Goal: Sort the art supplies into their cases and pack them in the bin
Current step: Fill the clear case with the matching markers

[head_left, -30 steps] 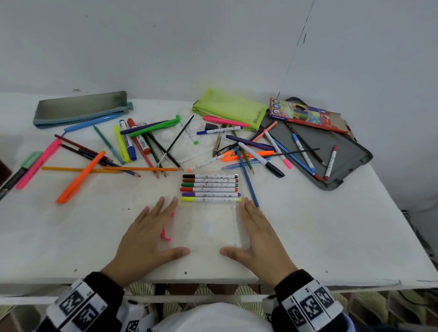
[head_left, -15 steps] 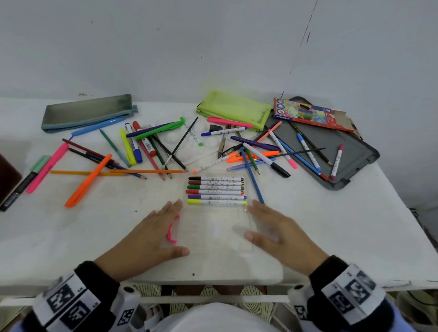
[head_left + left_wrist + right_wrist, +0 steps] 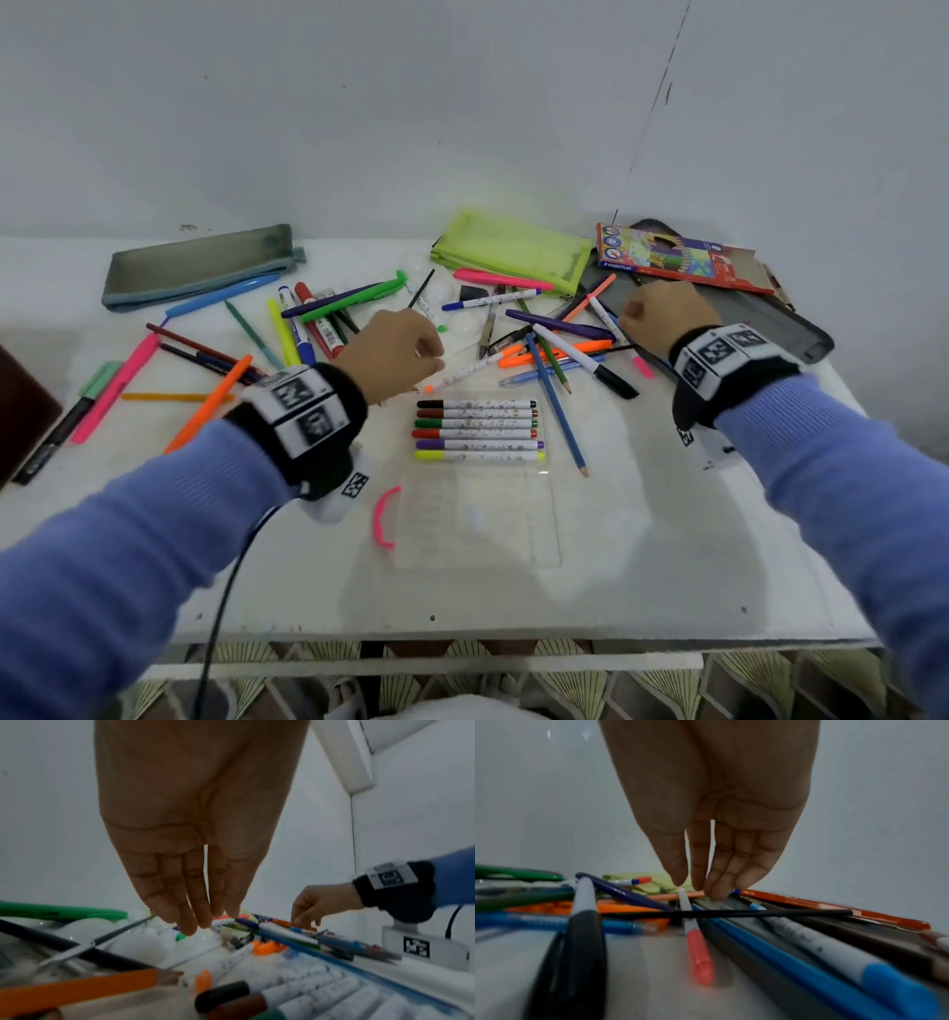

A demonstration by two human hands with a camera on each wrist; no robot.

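A clear marker case (image 3: 477,514) with a pink handle (image 3: 382,516) lies flat near the table's front. Several white markers (image 3: 477,426) lie side by side at its far end. My left hand (image 3: 426,354) (image 3: 213,920) hovers over the middle pile, fingers pointing down and holding nothing. Just below it lies an orange-capped white marker (image 3: 462,370) (image 3: 231,959). My right hand (image 3: 624,318) (image 3: 689,886) reaches down at the right pile. Its thumb tip touches the bare end of a pink-capped white marker (image 3: 606,313) (image 3: 700,957), which still lies on the table.
A lime mesh pouch (image 3: 513,252), a grey pouch (image 3: 200,267) and a coloured pencil box (image 3: 678,257) lie along the back. A grey tray (image 3: 770,318) sits at the right. Loose pens and pencils (image 3: 287,334) cover the left and middle. The table's front edge (image 3: 462,632) is close.
Both hands have left the sides of the clear case and reached forward: the left to the middle pile, the right to the pens by the grey tray.
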